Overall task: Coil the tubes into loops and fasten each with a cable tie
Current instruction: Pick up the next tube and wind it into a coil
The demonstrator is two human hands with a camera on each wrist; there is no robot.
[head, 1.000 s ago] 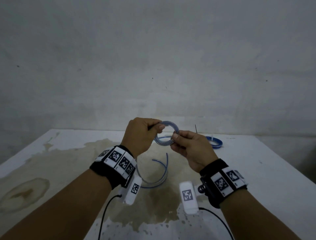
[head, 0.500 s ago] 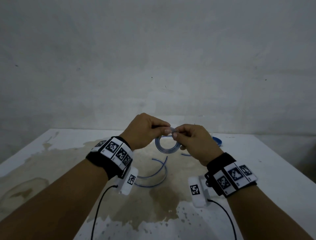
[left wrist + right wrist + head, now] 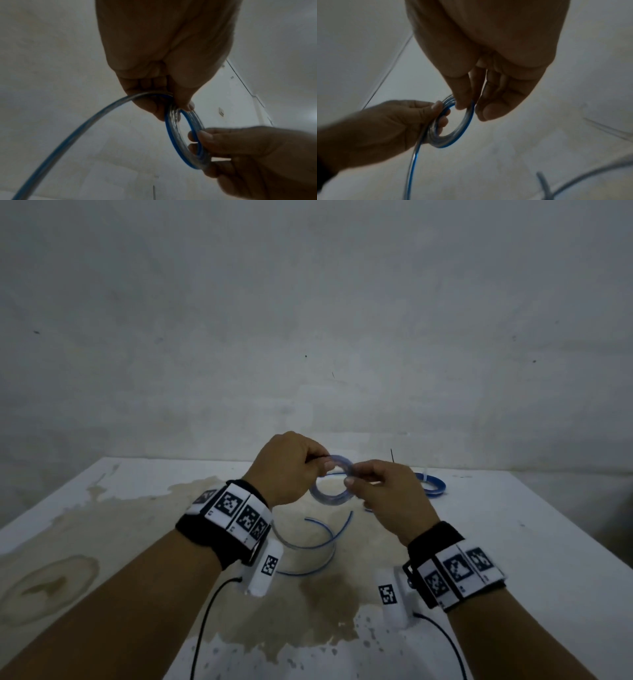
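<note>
Your left hand and right hand both pinch the coiled tube between thumb and fingertips, opposite sides, with its loose tail trailing below your left fingers.

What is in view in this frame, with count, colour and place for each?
Coiled tube: one, clear with a blue stripe, held above the table between both hands; its loose tail curves over the table below.
Finished coil: one, blue, far right of the table, partly behind the right hand; whether it is tied cannot be told.
Thin dark strip: one, stands up beyond the right hand; possibly a cable tie.
Table: one, white with a brown stain.
Wall: grey-white, behind the table.
Wrist bands: two, black with black-and-white markers, each with a white cabled camera unit.
Left hand: grips the coil's top left.
Right hand: pinches the coil's right side.
</note>
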